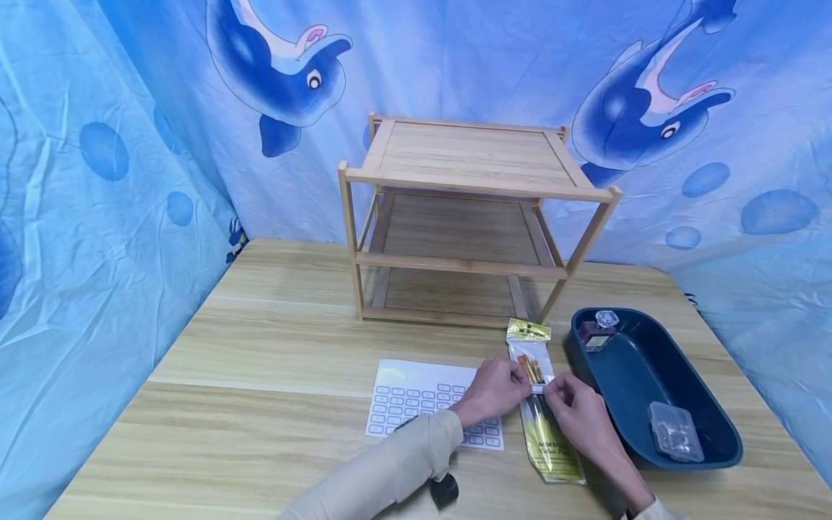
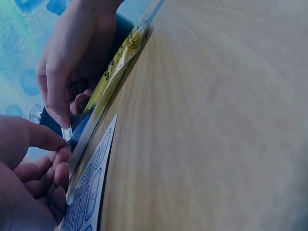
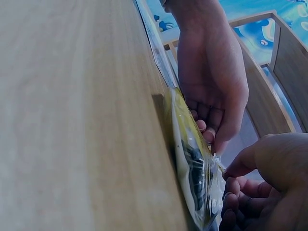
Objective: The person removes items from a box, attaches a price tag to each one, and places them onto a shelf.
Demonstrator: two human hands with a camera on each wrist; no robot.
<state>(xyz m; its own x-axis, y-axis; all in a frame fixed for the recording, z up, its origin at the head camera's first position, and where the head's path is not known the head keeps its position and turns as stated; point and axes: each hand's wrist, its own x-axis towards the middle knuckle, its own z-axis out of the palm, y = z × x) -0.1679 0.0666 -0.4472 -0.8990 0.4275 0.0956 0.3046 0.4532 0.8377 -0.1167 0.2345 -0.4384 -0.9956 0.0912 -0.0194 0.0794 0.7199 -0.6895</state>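
Pale sleeve cloth (image 1: pixel 370 477) leads to the left hand (image 1: pixel 490 390), whose fingers pinch one end of a small white rectangular label (image 1: pixel 538 388); the right hand's (image 1: pixel 578 415) fingers pinch the other. Just beneath both sets of fingers lies a long clear-and-yellow plastic packet of brushes (image 1: pixel 555 455). Left of the left fingers is a white paper sheet of blue-framed labels (image 1: pixel 403 372). Uneven pulling could skew or crease the label; the packet's slack film could wrinkle under pressure.
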